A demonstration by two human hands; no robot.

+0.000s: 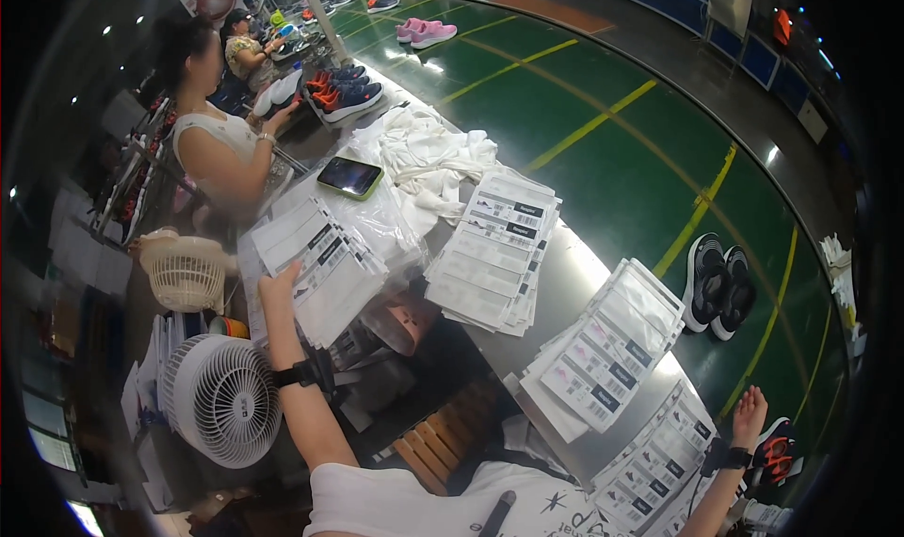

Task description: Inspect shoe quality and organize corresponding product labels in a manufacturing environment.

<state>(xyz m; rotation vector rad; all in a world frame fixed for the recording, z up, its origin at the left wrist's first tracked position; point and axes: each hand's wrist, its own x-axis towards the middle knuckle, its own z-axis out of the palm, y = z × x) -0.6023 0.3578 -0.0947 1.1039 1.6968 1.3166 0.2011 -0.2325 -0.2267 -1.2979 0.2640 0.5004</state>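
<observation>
- Reaching toward nine o'clock in the head view, a worker's left hand (278, 285) meets the outer edge of a stack of printed sheets (347, 297), with a phone (349, 176) lying at ten.
- Clean handling of such thin sheets probably calls for a light pinch at the margin, the edges kept square so neighbours do not slide.
- The left forearm angles up from seven o'clock, thumb across the paper; the other fingers are mostly hidden, so how firmly they grip cannot be told.
- At four o'clock, the right hand (750, 416) is raised with fingertips upward, fingers loosely extended and nothing seen in them, near a dark-and-orange shoe (778, 450).
- A middle pile (490, 259) of sheets sits at the centre, a right pile (603, 353) at four.
</observation>
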